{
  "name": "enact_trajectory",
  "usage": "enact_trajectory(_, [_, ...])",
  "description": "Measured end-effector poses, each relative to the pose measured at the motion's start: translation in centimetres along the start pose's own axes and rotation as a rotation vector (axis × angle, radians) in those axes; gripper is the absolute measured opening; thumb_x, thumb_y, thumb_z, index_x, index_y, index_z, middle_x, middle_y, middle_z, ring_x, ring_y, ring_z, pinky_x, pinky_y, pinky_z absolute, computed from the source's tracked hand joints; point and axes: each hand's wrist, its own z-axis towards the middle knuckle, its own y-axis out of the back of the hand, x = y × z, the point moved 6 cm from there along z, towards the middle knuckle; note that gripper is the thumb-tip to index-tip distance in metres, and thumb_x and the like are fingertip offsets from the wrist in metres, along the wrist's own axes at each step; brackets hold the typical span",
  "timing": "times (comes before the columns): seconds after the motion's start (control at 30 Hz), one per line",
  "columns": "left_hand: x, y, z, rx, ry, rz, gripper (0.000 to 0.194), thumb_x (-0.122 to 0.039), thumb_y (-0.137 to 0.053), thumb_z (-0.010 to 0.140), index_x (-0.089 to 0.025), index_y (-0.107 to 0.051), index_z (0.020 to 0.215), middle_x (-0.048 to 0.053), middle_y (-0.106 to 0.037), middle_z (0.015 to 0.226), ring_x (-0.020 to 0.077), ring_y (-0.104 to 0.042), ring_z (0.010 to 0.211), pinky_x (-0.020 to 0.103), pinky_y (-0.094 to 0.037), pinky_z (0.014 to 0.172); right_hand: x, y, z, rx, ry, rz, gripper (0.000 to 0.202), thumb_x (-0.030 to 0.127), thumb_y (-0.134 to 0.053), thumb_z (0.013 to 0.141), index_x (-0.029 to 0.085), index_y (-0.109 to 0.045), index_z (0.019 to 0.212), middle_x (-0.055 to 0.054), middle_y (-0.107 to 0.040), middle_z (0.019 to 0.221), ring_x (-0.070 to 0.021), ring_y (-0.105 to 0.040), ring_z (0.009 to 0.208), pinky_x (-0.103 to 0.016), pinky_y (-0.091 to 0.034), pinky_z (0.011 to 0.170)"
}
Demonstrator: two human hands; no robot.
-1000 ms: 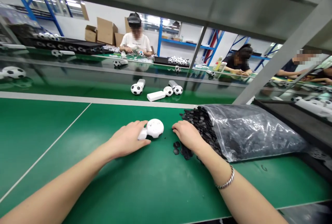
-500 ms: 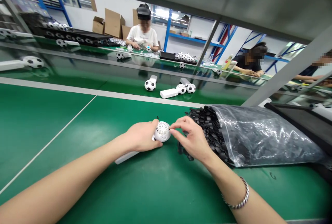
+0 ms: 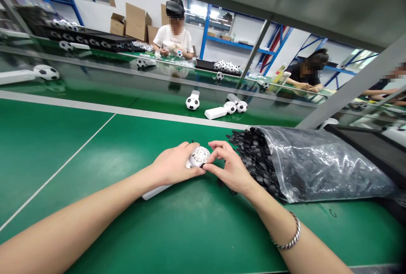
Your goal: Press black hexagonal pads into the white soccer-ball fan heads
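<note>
My left hand (image 3: 173,164) is closed around a white ball-shaped head with a slotted grille (image 3: 201,154), which looks like a small handheld fan. Its white handle (image 3: 157,191) sticks out beneath my wrist and lies on the green tabletop. From the other side, my right hand (image 3: 230,165) reaches in, thumb and forefinger pinched on a small black piece (image 3: 203,165) against the ball's lower right side. Just right of that hand spreads a heap of flat black pieces (image 3: 258,162), spilling from the mouth of a clear plastic bag (image 3: 333,166).
Beyond the table's pale edge strip (image 3: 133,110), a belt carries white-handled balls with black patches (image 3: 192,103). A slanted grey post (image 3: 342,81) and a black tray (image 3: 368,147) stand at the right. An overhead shelf (image 3: 285,3) spans the top. Co-workers (image 3: 174,39) sit across.
My right fingertips have moved down along the ball's right side, and the black piece is now against its lower edge. On the belt, the nearer balls have shifted right.
</note>
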Motion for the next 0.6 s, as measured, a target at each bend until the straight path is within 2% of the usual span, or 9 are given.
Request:
enact_trajectory(0.1, [0.0, -0.1, 0.0, 0.005, -0.006, -0.005, 0.06, -0.057, -0.047, 0.072, -0.028, -0.038, 0.124, 0.006, -0.051, 0.116, 0.026, -0.055, 0.096, 0.036, -0.045, 0.078, -0.8, -0.4, 0.0, 0.027, -0.064, 0.057, 0.025, 0.027, -0.064, 0.069, 0.021, -0.051, 0.089, -0.007, -0.047, 0.12, -0.0214, -0.04, 0.117, -0.034, -0.045, 0.082])
enact_trajectory(0.23, [0.2, -0.1, 0.0, -0.013, -0.029, -0.012, 0.057, -0.054, -0.047, 0.073, -0.028, -0.039, 0.123, 0.005, -0.052, 0.116, 0.0256, -0.055, 0.097, 0.036, -0.044, 0.079, -1.1, -1.2, 0.0, 0.139, -0.076, 0.191, 0.042, 0.025, -0.058, 0.075, 0.022, -0.04, 0.113, -0.007, -0.052, 0.116, -0.0173, -0.051, 0.107, -0.035, -0.045, 0.086])
enact_trajectory(0.37, [0.0, -0.1, 0.0, -0.023, -0.033, -0.003, 0.052, -0.05, -0.049, 0.073, -0.028, -0.042, 0.119, 0.004, -0.053, 0.114, 0.025, -0.054, 0.097, 0.035, -0.044, 0.079, -0.7, -1.5, 0.1, 0.15, -0.035, 0.231, 0.036, 0.02, -0.056, 0.076, 0.021, -0.043, 0.11, -0.005, -0.056, 0.109, -0.0151, -0.055, 0.1, -0.033, -0.046, 0.087])
enact_trajectory(0.5, [-0.2, 0.0, 0.0, -0.019, -0.037, -0.002, 0.051, -0.049, -0.049, 0.073, -0.029, -0.042, 0.119, 0.003, -0.054, 0.115, 0.0243, -0.054, 0.097, 0.034, -0.043, 0.078, -1.3, -1.0, 0.6, 0.148, -0.048, 0.26, 0.036, 0.023, -0.059, 0.075, 0.021, -0.046, 0.108, -0.005, -0.058, 0.108, -0.0149, -0.056, 0.098, -0.033, -0.046, 0.087])
enact_trajectory(0.53, [-0.2, 0.1, 0.0, -0.02, -0.035, -0.003, 0.053, -0.049, -0.051, 0.071, -0.028, -0.041, 0.119, 0.003, -0.054, 0.115, 0.0242, -0.055, 0.097, 0.033, -0.043, 0.077, -1.8, -0.5, 0.8, 0.124, -0.071, 0.255, 0.034, 0.026, -0.058, 0.075, 0.02, -0.047, 0.107, -0.006, -0.059, 0.106, -0.0147, -0.057, 0.096, -0.032, -0.046, 0.086])
enact_trajectory(0.6, [0.1, 0.2, 0.0, -0.016, -0.017, 0.015, 0.054, -0.046, -0.054, 0.068, -0.027, -0.041, 0.117, 0.003, -0.057, 0.11, 0.0241, -0.056, 0.092, 0.032, -0.044, 0.072, -3.3, 1.4, 1.3, -0.004, -0.133, 0.157, 0.026, 0.03, -0.055, 0.077, 0.018, -0.052, 0.1, -0.006, -0.06, 0.098, -0.0141, -0.058, 0.088, -0.031, -0.047, 0.081])
